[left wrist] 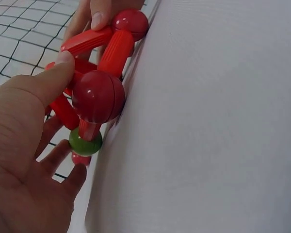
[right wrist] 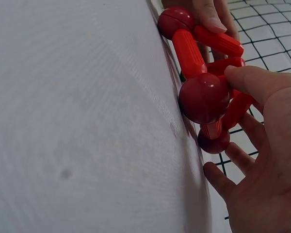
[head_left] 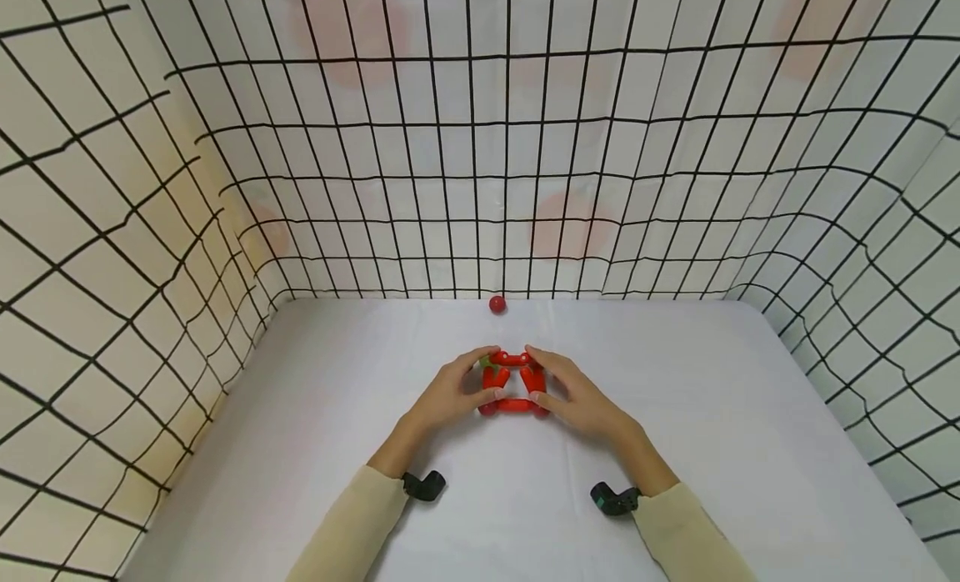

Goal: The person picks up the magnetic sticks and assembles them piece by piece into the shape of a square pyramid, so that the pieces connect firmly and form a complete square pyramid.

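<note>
A toy frame of ribbed red rods (head_left: 514, 405) joined by balls sits on the white tabletop between the two hands. Dark red balls mark its near corners, one large in the left wrist view (left wrist: 98, 97) and one in the right wrist view (right wrist: 203, 98). A green ball (left wrist: 85, 141) is at its far left corner; slanted rods rise from the base. My left hand (head_left: 450, 392) holds the left side, thumb in front and fingers behind. Mirroring it, my right hand (head_left: 581, 398) holds the right side, its thumb on a rod.
A loose red ball (head_left: 497, 304) lies beyond the frame, near the table's back edge. Black grid netting (head_left: 506, 178) stands around the back and sides of the white table (head_left: 315, 449). Black cameras (head_left: 425, 486) are strapped at both wrists.
</note>
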`<state>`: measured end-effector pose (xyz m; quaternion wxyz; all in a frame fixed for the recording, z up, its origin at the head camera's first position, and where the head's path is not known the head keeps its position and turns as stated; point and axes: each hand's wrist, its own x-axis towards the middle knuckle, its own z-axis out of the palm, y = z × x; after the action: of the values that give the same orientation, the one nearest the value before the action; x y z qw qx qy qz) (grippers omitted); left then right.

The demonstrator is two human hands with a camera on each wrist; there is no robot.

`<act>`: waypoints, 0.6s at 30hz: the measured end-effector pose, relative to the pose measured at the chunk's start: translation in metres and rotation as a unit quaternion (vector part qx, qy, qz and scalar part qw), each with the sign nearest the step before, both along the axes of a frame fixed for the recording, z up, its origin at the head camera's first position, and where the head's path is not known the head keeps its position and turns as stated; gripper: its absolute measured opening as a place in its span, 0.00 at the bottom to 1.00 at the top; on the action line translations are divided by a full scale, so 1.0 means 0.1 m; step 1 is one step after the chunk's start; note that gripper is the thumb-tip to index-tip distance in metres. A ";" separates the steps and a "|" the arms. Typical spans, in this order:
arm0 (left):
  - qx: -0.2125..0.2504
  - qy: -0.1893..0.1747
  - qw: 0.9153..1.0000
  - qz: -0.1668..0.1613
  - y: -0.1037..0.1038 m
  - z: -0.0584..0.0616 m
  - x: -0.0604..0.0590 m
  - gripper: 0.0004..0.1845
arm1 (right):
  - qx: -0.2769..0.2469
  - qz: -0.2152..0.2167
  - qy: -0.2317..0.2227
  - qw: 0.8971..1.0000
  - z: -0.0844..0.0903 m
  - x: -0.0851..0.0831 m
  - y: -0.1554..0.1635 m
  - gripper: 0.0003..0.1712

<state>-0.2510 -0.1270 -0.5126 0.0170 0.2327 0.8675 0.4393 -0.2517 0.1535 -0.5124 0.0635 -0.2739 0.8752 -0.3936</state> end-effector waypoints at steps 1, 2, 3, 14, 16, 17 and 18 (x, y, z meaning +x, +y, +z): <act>0.001 -0.002 1.000 0.000 0.00 -0.01 0.00 0.39 | 0.001 -0.002 -0.001 1.000 0.00 0.01 0.00 0.45; 0.002 -0.002 1.000 0.000 0.00 -0.01 0.01 0.39 | -0.001 -0.003 -0.002 1.000 0.01 0.02 -0.01 0.45; 0.003 -0.003 1.000 0.002 0.00 -0.01 0.01 0.39 | -0.003 -0.004 -0.001 1.000 0.01 0.02 -0.01 0.45; 0.005 0.017 1.000 -0.025 -0.01 -0.04 0.00 0.38 | -0.010 0.007 0.014 1.000 -0.01 0.00 -0.01 0.45; 0.009 0.018 1.000 -0.021 -0.01 -0.04 0.02 0.37 | -0.013 0.009 0.014 1.000 -0.03 0.00 -0.01 0.45; 0.010 0.020 1.000 -0.018 -0.02 -0.04 0.02 0.37 | -0.016 0.010 0.013 1.000 -0.02 0.00 -0.02 0.45; 0.011 0.019 1.000 -0.016 -0.02 -0.03 0.02 0.37 | -0.017 0.011 0.015 1.000 -0.02 0.00 -0.03 0.45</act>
<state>-0.2494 -0.1290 -0.5161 0.0047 0.2552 0.8590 0.4437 -0.2521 0.1507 -0.5149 0.0502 -0.2902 0.8662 -0.4037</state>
